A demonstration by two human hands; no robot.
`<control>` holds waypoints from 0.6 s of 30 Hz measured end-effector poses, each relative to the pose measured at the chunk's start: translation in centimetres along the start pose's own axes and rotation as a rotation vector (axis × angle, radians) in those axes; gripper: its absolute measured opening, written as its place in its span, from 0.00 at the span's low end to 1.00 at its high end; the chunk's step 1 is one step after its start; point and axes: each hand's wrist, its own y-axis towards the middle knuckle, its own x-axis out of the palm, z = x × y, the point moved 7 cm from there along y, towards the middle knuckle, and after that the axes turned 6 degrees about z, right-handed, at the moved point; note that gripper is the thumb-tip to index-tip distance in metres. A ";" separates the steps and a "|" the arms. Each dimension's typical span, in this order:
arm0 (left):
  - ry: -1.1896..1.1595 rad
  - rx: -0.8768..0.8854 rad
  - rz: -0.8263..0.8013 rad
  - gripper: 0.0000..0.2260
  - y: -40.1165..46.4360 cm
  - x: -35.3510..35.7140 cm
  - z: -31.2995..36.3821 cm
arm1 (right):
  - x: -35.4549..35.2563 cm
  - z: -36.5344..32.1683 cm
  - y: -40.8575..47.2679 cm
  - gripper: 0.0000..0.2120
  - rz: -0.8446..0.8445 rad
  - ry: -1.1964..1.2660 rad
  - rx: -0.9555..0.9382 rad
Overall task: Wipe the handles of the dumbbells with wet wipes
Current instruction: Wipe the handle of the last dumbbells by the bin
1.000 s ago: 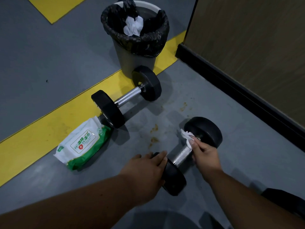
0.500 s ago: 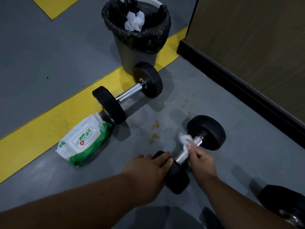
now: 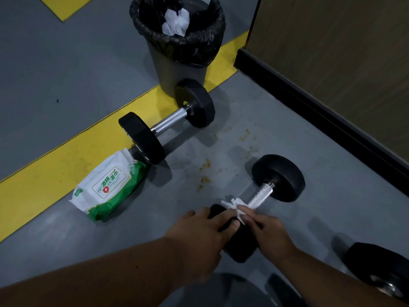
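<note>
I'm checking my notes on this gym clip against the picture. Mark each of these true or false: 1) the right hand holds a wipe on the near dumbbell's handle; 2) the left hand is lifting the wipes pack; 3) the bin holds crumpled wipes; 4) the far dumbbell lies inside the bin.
1) True: the right hand pinches the wet wipe on the near dumbbell.
2) False: the left hand rests on that dumbbell's near weight; the wipes pack lies on the floor.
3) True: crumpled wipes lie in the bin.
4) False: the far dumbbell lies on the floor in front of the bin.

Left hand (image 3: 199,234) flat, fingers spread; right hand (image 3: 269,232) apparently pinching.
</note>
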 end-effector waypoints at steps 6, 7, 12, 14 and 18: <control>0.029 0.020 -0.005 0.35 -0.1 0.4 0.3 | -4.1 0.4 2.6 0.12 0.301 0.063 0.040; 0.031 0.020 -0.007 0.35 0.0 0.4 0.3 | -4.3 0.3 2.5 0.12 0.382 0.126 0.057; 0.033 0.008 -0.028 0.36 0.1 0.3 0.0 | 0.5 -0.3 0.5 0.12 0.129 0.221 0.096; 0.037 -0.001 -0.026 0.35 0.2 0.4 -0.2 | 0.4 -0.7 1.0 0.11 0.004 0.116 0.069; 0.042 -0.001 -0.016 0.36 0.1 0.5 -0.3 | -4.7 -0.5 3.8 0.09 0.287 0.148 0.114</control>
